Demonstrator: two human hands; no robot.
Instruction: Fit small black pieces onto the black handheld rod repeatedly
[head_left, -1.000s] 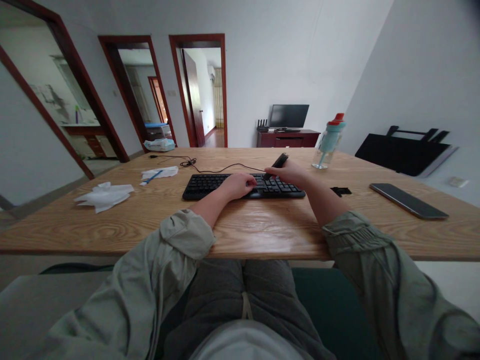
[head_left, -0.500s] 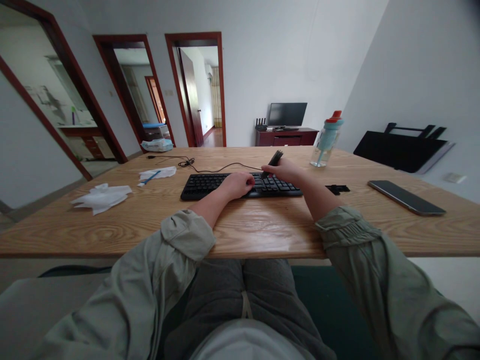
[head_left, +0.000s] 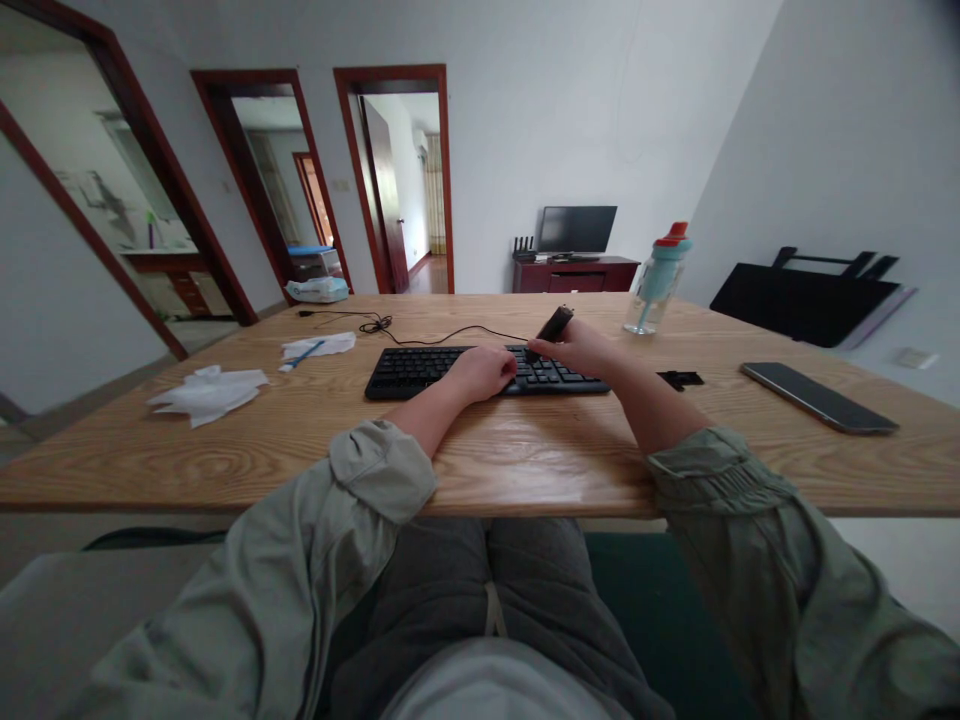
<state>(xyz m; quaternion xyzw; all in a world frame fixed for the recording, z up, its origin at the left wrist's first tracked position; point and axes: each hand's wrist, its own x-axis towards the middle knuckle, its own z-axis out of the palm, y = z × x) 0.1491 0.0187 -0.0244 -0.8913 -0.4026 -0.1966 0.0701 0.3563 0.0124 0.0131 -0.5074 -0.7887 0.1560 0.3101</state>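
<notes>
A black keyboard [head_left: 409,372] lies on the wooden table in front of me. My left hand [head_left: 484,373] rests over its middle with the fingers curled in; whether anything is between them is hidden. Above the right half of the keys, my right hand [head_left: 583,348] grips a short, thick black stick-like tool [head_left: 556,323]. The tool tilts, its upper end to the right and its lower end down near the keys. Small black pieces [head_left: 680,380] lie just right of my right forearm.
To the right are a dark phone [head_left: 820,397] and an upright water bottle [head_left: 652,290]. White tissues [head_left: 208,395] lie on the left, with a thin blue stick [head_left: 301,354] on another tissue. The keyboard's cable [head_left: 379,325] runs behind it. A wipes pack [head_left: 317,290] sits at the far left edge.
My left hand has shifted slightly to the right over the keys. The black tool in my right hand has turned a little and leans further right. The view has moved slightly.
</notes>
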